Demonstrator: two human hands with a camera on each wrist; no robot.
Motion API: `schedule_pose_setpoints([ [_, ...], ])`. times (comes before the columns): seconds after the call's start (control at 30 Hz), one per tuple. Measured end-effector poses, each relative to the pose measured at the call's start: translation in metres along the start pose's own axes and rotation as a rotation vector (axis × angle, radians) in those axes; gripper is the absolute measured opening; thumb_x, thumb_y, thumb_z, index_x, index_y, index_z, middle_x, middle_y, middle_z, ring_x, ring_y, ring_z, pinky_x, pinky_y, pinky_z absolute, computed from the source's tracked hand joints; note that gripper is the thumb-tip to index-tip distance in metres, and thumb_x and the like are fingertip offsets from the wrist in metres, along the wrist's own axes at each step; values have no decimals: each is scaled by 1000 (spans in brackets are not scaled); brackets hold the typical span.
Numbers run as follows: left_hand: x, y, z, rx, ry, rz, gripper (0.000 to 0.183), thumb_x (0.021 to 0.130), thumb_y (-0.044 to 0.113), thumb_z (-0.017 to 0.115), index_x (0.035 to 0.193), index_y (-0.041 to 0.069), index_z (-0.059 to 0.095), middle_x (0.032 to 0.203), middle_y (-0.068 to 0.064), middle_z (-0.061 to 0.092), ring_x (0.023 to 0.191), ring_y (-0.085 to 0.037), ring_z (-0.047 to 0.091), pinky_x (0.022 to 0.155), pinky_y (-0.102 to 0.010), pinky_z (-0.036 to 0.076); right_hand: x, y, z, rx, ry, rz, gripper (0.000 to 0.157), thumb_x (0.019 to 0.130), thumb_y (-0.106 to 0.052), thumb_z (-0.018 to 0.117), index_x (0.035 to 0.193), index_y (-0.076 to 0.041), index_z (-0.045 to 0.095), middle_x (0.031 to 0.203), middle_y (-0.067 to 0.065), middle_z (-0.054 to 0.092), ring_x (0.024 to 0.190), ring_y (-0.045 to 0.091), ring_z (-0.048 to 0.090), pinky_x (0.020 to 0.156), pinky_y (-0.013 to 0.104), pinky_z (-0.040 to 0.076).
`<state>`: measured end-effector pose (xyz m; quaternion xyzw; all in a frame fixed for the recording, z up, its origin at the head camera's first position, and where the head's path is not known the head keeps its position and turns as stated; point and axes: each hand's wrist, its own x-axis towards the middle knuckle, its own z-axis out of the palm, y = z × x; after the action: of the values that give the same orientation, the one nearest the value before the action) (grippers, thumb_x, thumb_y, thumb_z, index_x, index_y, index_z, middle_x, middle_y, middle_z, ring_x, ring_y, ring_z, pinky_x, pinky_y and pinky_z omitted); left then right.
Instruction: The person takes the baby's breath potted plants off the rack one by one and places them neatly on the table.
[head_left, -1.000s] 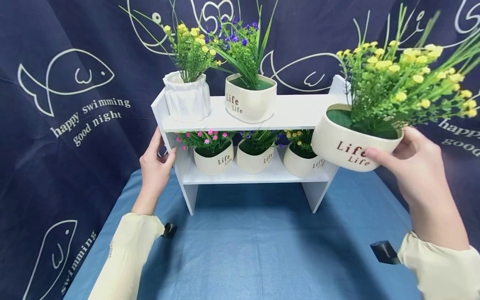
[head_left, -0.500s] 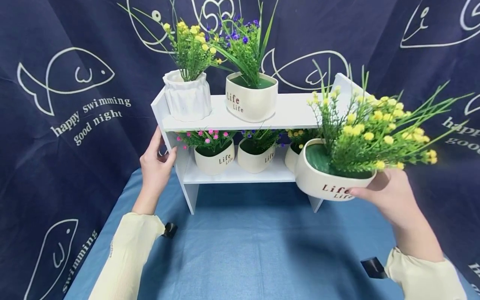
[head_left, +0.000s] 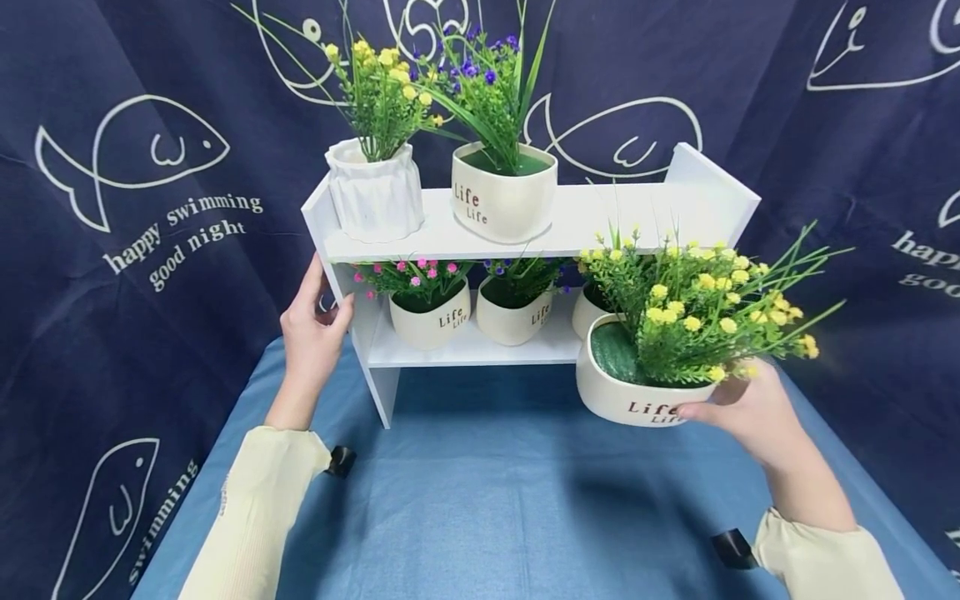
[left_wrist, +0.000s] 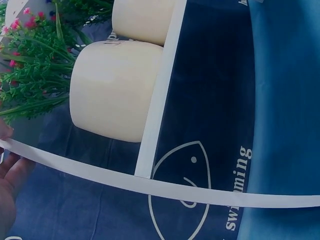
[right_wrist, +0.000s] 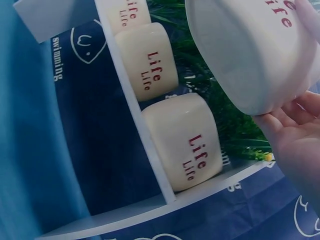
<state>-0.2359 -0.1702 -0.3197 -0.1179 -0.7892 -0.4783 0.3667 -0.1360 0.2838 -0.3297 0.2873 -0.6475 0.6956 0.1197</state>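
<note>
My right hand [head_left: 753, 412] grips a cream oval flowerpot [head_left: 633, 400] of yellow flowers by its right end, thumb on the "Life" lettering. The pot hangs in the air, tilted, before the right part of a white two-tier shelf [head_left: 600, 221]. In the right wrist view, fingers [right_wrist: 285, 120] support the held flowerpot [right_wrist: 245, 60] underneath. My left hand [head_left: 315, 321] pinches the shelf's left side panel [head_left: 341, 275]; the left wrist view catches this hand [left_wrist: 12, 180] at the panel's edge. Behind the held pot, a smaller yellow-flowered pot [head_left: 587, 312] is partly hidden.
On the top tier stand a white fluted pot [head_left: 375, 196] and a cream pot with purple flowers [head_left: 504, 200]. Below are pink-flowered [head_left: 427, 321] and blue-flowered [head_left: 512, 321] pots. Blue cloth [head_left: 480, 500] covers the table; a dark fish-print curtain [head_left: 150, 250] hangs behind.
My right hand has brought the yellow-flowered pot down and to the left, from beside the top tier to in front of the lower one. My left hand stays on the side panel.
</note>
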Motion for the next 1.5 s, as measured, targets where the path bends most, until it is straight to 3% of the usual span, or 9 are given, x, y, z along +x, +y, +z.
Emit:
schedule_pose_setpoints([
  [0.3,0,2,0,-1,-14,3,68,91,0,62,150,23,37,130,-14,63,116,-24,62,76,1,47,-7,14,3,-35,0,7,73,59,34,63,119,-6,64,111,-1,71,93,8,70,78,18,58],
  [0.57,0,1,-2,18,-7,-1,68,91,1,62,150,23,38,129,-14,63,115,-24,63,74,3,46,-10,25,8,-30,-19,0,80,58,35,61,124,-10,60,116,-5,68,96,6,68,79,17,57],
  [0.8,-1,0,-2,21,-1,-2,68,90,1,63,150,22,38,130,-14,63,114,-24,63,74,3,46,-14,35,10,-44,-12,10,81,58,35,61,124,-12,61,120,-7,66,106,2,64,90,13,53],
  [0.93,0,0,-1,14,-6,0,68,91,1,63,150,23,38,132,-12,62,115,-24,63,75,2,46,-18,41,9,-132,-6,45,81,60,33,63,123,-18,61,119,-12,66,107,-2,62,91,9,50],
  [1.17,1,0,0,0,-9,8,69,90,0,63,150,24,38,134,-10,61,116,-24,62,76,2,47,-27,49,9,-289,6,176,80,67,23,70,126,-28,56,120,-22,62,100,-8,61,80,7,52],
  [1.27,1,0,0,5,-5,6,69,90,0,63,150,23,38,132,-12,62,115,-24,62,75,2,47,-29,54,13,-301,8,199,81,67,22,71,128,-28,53,123,-24,59,107,-10,56,87,4,48],
  [1.5,0,-1,0,15,-2,-2,68,90,2,63,150,24,38,128,-13,64,111,-24,63,74,2,46,-30,65,24,-215,-22,178,87,67,24,69,138,-22,44,131,-23,52,118,-11,49,94,6,45],
])
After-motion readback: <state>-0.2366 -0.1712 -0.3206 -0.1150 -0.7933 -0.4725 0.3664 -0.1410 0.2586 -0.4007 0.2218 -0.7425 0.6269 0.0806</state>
